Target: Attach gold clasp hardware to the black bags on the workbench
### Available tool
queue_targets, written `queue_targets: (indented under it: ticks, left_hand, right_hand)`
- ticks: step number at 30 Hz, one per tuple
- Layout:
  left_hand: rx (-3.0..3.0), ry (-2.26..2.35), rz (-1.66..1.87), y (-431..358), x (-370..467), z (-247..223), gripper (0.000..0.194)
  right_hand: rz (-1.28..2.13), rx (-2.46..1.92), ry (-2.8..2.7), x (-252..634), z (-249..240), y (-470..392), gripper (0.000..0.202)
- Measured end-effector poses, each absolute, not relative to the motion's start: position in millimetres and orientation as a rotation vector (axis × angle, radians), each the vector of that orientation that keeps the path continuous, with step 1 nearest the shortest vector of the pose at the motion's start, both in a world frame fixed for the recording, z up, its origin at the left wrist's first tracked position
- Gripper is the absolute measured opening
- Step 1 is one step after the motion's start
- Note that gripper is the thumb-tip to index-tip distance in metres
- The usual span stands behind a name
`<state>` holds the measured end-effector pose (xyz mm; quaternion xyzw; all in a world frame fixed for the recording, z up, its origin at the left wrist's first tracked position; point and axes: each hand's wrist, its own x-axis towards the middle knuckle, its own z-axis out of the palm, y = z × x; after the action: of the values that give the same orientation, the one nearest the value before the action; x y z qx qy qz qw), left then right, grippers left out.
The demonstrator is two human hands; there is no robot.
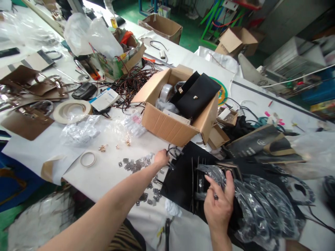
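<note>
My left hand (161, 158) is closed at a dark looped bag handle (175, 152) by the left edge of a black bag panel (178, 177); its fingertips are partly hidden. Over the black pieces on the right, my right hand (219, 204) has its thumb and index finger spread apart, with the other fingers curled. Near it, several black handles wrapped in clear plastic (258, 205) lie in a row across stacked black bag parts. Small square metal plates (137, 164) are scattered on the white table beside my left forearm.
Behind my hands stands an open cardboard box (167, 123) holding a black bag (196, 96) and a tape roll (166, 92). Brown cords (133, 83), a wide tape roll (72, 111), brown bags (28, 120) and crumpled plastic (81, 130) cover the left side.
</note>
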<state>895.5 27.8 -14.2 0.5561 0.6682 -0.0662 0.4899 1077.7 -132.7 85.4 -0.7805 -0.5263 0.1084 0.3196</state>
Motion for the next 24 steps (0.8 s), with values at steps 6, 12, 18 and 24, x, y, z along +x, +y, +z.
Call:
queue_targets:
  ticks: [6, 12, 18, 24]
  left_hand:
    - [1.453, 1.292, 0.171, -19.3, 936.1, 47.2, 0.026]
    - [1.565, 1.031, 0.377, -51.8, 962.8, 95.6, 0.049]
    - [1.525, 0.82, 0.442, -46.9, 949.5, 88.4, 0.043]
    - [1.445, 0.848, 0.358, -36.8, 935.4, 51.9, 0.046]
  right_hand:
    - [0.351, -2.08, -1.502, 1071.5, 82.2, -129.0, 0.032]
    - [0.252, -2.485, -1.314, 1056.5, 105.4, -127.2, 0.049]
    - [0.273, -2.577, -1.39, 1072.5, 119.0, -112.3, 0.04]
    - [0.243, -2.462, -1.452, 1076.1, 102.4, -103.9, 0.03]
